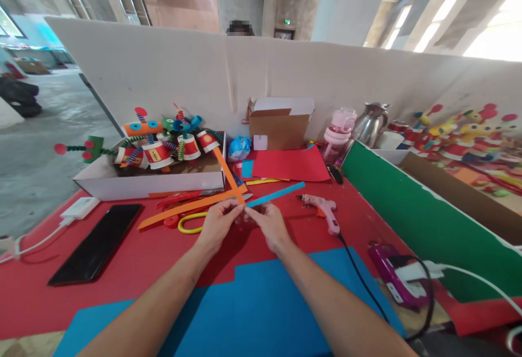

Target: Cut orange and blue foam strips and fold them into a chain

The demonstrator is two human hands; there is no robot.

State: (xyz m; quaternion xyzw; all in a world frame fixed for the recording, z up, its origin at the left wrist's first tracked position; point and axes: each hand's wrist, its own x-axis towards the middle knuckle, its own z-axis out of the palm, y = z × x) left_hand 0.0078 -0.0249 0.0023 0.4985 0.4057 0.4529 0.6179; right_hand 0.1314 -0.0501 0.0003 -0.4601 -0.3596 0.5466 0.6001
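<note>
Both hands meet over the middle of the red table sheet, pinching paper strips where their ends come together. My left hand is closed with thumb and fingertips on the end of an orange paper strip, which slants up and away. My right hand is closed at the near end of a blue paper strip that points off to the right. The exact overlap of the two ends is partly hidden by the fingertips. Another orange strip lies beyond the left hand, over scissors with a yellow handle.
A white box of paper-cup figures stands at back left. Right of the hands lie a pink glue gun and a purple device. A black phone is at left, blue sheets in front, and a green-sided box at right.
</note>
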